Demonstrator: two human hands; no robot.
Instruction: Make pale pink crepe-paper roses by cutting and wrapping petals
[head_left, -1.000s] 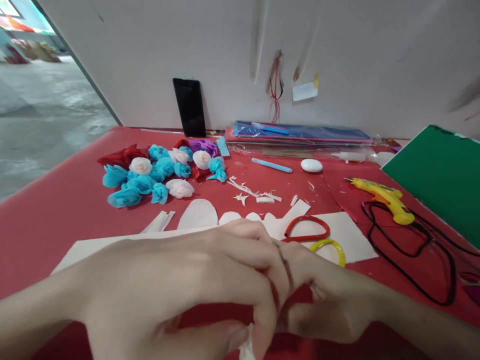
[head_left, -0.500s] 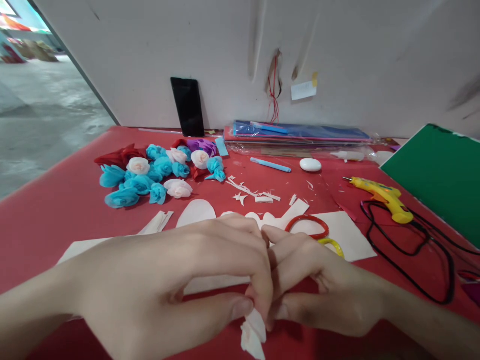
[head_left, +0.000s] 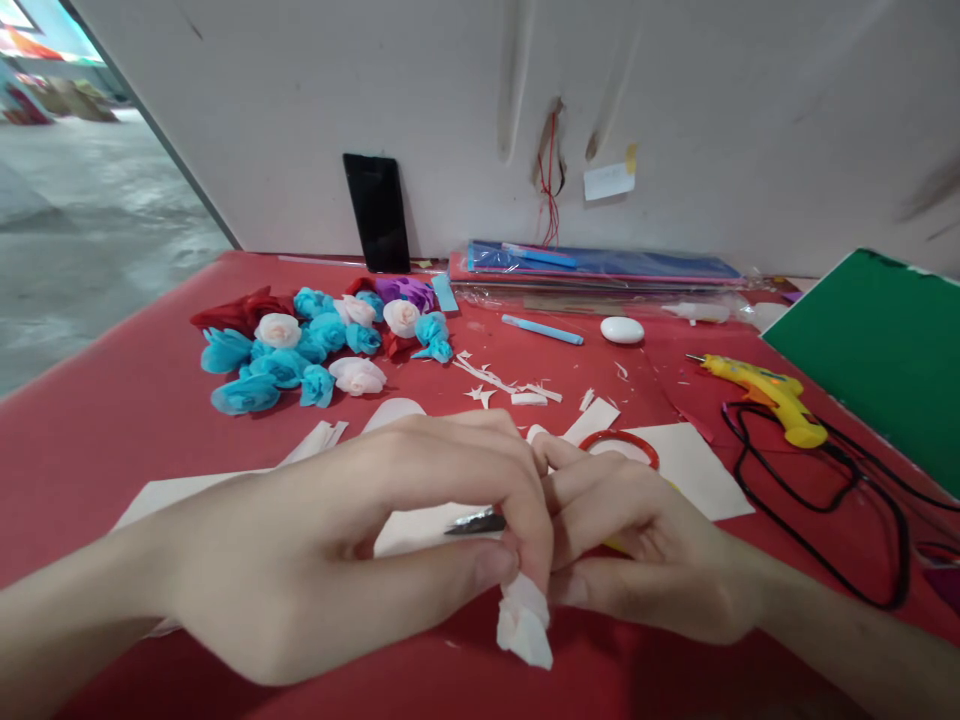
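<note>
My left hand [head_left: 360, 540] and my right hand [head_left: 645, 545] meet at the near middle of the red table [head_left: 105, 420]. Both pinch a small rolled piece of white crepe paper [head_left: 525, 620] that hangs below the fingertips. Behind the hands lies a white paper sheet [head_left: 697, 460] with scalloped cut edges. The red-handled scissors [head_left: 622, 440] rest on it, their blade tip showing between my left fingers and thumb.
A heap of blue, white, red and purple paper flowers [head_left: 315, 345] lies at the back left. A yellow glue gun [head_left: 772, 395] with a black cord [head_left: 847, 520] is at the right, next to a green board [head_left: 877, 350]. Paper packs [head_left: 600, 265], a phone [head_left: 379, 212] and scraps [head_left: 510, 385] lie by the wall.
Both hands have lifted slightly and the white paper roll has come further into view below the fingers. The scissors' yellow handle is now hidden behind my right hand.
</note>
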